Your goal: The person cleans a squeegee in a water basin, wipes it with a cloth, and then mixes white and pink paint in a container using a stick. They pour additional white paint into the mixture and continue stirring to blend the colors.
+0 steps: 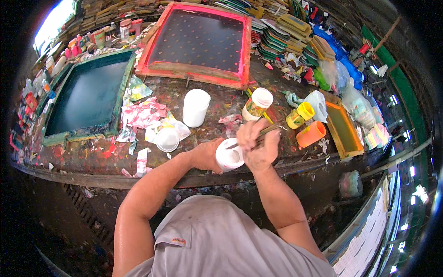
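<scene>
My left hand (207, 155) is wrapped round the side of an open white plastic jar (227, 162) near the bench's front edge. In my right hand (260, 150) is a thin, dark stick-like tool (271, 129), slanting down to the left. Its lower end reaches the mouth of the jar, which has pale stuff inside. The tool's exact kind is hard to make out. Left of the jar a round white lid (167, 140) lies on crumpled paper. Behind stand a taller white container (196, 109) and a labelled jar (256, 105) with a whitish top.
A yellow jar (300, 115) and an orange cup (311, 134) stand to the right, beside a yellow-framed screen (345, 134). Pink-framed (194, 72) and green-framed (121, 78) printing screens lie further back. Stained paper (145, 113) covers part of the bench (110, 161).
</scene>
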A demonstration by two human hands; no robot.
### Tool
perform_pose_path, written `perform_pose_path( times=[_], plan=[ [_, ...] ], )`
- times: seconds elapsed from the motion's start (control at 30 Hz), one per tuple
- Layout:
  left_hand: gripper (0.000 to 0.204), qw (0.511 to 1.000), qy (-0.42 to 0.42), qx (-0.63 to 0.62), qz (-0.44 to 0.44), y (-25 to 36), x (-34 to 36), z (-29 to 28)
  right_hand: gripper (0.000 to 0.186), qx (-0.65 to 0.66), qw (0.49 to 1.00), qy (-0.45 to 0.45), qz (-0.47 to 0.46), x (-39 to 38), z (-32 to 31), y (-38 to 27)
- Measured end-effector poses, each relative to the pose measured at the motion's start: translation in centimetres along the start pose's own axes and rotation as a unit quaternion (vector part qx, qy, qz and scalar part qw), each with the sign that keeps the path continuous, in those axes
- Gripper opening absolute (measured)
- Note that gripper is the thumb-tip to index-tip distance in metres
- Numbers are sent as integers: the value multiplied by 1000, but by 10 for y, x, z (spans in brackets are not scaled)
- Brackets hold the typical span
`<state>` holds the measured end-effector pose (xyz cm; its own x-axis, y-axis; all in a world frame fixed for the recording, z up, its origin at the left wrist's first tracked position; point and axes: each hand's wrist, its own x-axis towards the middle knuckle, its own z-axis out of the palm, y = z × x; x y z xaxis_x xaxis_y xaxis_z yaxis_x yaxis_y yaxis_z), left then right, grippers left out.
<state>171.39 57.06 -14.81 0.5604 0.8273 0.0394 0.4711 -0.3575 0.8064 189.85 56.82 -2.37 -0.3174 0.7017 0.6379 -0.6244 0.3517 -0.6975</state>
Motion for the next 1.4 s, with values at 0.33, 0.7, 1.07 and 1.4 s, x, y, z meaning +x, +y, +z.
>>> perform_pose_path(
  times=[0.33,0.7,1.07,1.4],
  plan=[
    [117,1000,-10,-4,-5,7,-1,-3,62,-13,998,-53,25,6,-2,0],
    [110,1000,9,12,-10,7,-3,0,38,-50,992,-112,-3,18,2,10],
    [114,985,135,18,-102,37,-21,24,46,14,926,374,47,8,-1,-23],
    [114,986,150,-13,66,-9,-23,9,63,-82,996,30,-15,-23,-19,2]
  ],
)
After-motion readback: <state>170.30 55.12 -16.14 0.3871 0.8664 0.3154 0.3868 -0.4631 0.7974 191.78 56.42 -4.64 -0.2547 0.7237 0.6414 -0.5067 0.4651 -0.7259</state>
